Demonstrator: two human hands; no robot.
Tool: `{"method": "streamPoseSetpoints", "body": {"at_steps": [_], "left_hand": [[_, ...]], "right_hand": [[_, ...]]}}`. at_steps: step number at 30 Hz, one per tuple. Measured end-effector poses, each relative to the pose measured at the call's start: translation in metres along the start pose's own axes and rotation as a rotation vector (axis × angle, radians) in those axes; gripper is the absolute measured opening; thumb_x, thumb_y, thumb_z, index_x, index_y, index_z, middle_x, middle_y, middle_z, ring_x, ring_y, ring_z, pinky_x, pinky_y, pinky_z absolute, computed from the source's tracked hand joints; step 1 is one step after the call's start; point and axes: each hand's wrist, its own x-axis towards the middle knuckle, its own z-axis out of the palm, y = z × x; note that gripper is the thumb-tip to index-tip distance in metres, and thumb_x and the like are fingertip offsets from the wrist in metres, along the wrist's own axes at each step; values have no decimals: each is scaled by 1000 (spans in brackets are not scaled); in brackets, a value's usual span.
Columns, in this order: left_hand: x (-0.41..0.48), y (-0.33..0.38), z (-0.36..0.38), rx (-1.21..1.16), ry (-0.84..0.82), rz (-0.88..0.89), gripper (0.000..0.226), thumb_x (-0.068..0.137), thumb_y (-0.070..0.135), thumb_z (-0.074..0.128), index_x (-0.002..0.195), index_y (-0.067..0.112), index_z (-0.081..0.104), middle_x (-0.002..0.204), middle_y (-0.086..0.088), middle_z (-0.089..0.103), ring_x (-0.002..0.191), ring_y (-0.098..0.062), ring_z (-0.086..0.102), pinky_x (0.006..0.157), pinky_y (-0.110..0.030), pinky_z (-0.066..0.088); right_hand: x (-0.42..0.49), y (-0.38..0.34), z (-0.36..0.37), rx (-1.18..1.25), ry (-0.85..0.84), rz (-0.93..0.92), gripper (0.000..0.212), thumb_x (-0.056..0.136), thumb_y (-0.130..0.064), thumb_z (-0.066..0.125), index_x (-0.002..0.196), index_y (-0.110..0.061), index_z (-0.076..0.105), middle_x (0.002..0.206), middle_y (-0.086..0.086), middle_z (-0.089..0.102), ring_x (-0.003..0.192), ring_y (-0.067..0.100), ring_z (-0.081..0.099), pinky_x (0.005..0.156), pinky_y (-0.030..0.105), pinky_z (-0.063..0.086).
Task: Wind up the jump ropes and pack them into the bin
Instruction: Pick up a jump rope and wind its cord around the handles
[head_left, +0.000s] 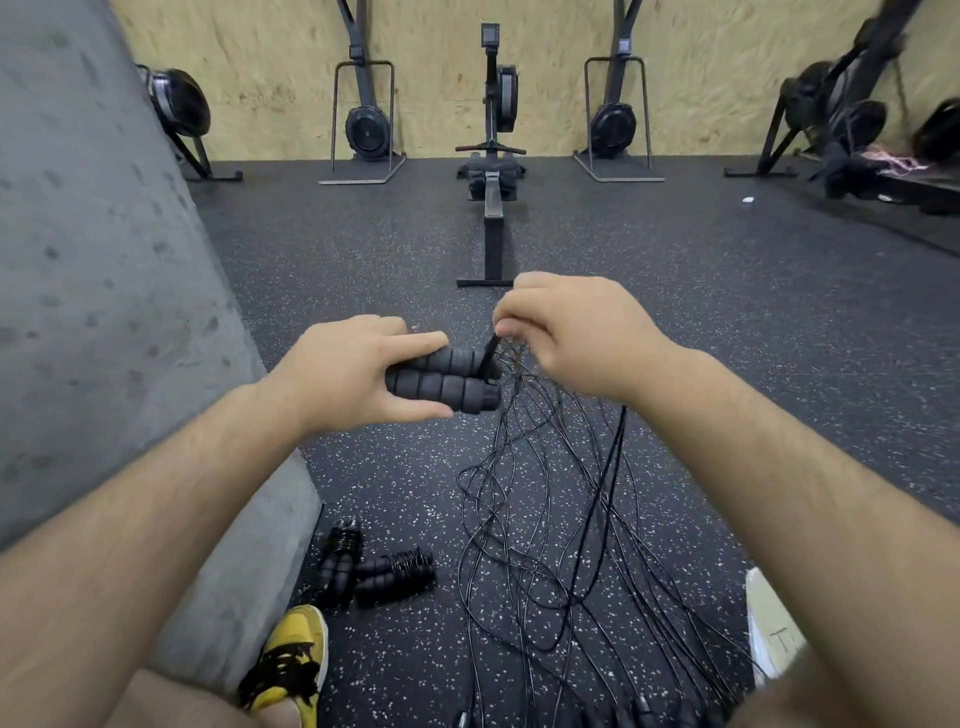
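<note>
Left hand (337, 374) grips two foam handles (447, 376) together; right hand (576, 332) pinches the cord (490, 352) at their ends. Below, loose cords (545, 545) trail over the floor (727, 312) between the arms. Two wound ropes (379, 569) lie at the foot of the wall (104, 260), near a shoe (291, 660). Open floor runs ahead to a rower (491, 171).

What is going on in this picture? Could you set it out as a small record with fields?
place: gym floor, rowing machine ahead
left hand: grips two foam handles side by side
right hand: pinches the cord by the handle ends
cord: hangs in loose tangled loops to the floor
wound ropes: two bundles lying by the yellow shoe
bin: not clearly in view
</note>
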Motion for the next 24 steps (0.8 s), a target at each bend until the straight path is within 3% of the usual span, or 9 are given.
{"method": "streamPoseSetpoints", "body": {"at_steps": [4, 8, 11, 13, 14, 16, 18, 21, 24], "left_hand": [[-5, 11, -6, -226, 28, 84, 72, 76, 90, 46, 125, 40, 59, 84, 14, 56, 83, -11, 58, 70, -36, 52], [-2, 29, -14, -381, 91, 78, 63, 78, 79, 59, 125, 38, 61, 83, 11, 56, 81, -12, 57, 77, -37, 49], [2, 39, -16, -367, 186, -1, 60, 77, 77, 61, 124, 39, 60, 82, 10, 55, 81, -14, 56, 77, -38, 50], [4, 40, -14, -289, 219, -74, 62, 76, 79, 59, 126, 43, 59, 83, 11, 54, 83, -13, 56, 76, -39, 51], [5, 38, -13, -242, 225, -110, 62, 76, 80, 57, 126, 44, 57, 83, 11, 54, 84, -14, 56, 74, -38, 52], [7, 33, -11, -149, 234, -170, 64, 76, 84, 54, 126, 45, 55, 84, 10, 53, 88, -16, 58, 71, -37, 52], [10, 26, -9, -67, 237, -204, 64, 77, 86, 52, 125, 45, 55, 84, 9, 52, 89, -18, 60, 66, -34, 50], [12, 15, -7, 25, 223, -230, 61, 78, 86, 49, 120, 43, 56, 81, 8, 50, 85, -21, 59, 60, -33, 48], [10, 7, -4, 92, 222, -235, 62, 78, 87, 44, 117, 42, 58, 81, 5, 51, 82, -24, 60, 58, -31, 45]], "right_hand": [[0, 17, 6, 273, 51, 68, 14, 99, -31, 57, 98, -27, 70, 89, -13, 62, 87, 13, 59, 75, 33, 47], [-4, 20, 20, 653, 26, 268, 21, 100, -35, 56, 93, -21, 70, 82, 10, 68, 71, 18, 55, 70, 37, 47], [-4, 5, 35, 902, -13, 372, 23, 96, -6, 56, 90, -24, 68, 83, -1, 68, 76, 16, 57, 72, 35, 47], [-2, -8, 42, 930, -66, 426, 37, 94, 7, 50, 92, -26, 65, 78, -13, 68, 72, 1, 59, 69, 16, 48], [-1, -16, 46, 897, -111, 463, 33, 96, 6, 47, 89, -24, 61, 70, -14, 65, 65, 0, 57, 59, 8, 43], [-1, -28, 54, 855, -161, 497, 25, 102, -4, 42, 86, -19, 55, 66, -8, 54, 59, 10, 47, 48, 13, 36], [-2, -39, 55, 921, -168, 497, 27, 106, -11, 37, 86, -23, 51, 65, -9, 47, 56, 7, 41, 51, 18, 32], [-3, -46, 46, 784, -195, 476, 24, 108, -23, 35, 98, -25, 56, 69, -16, 48, 59, -4, 45, 57, 17, 33], [-7, -48, 32, 632, -272, 443, 30, 106, -28, 36, 102, -18, 63, 72, -9, 54, 64, 7, 49, 59, 29, 37]]}}
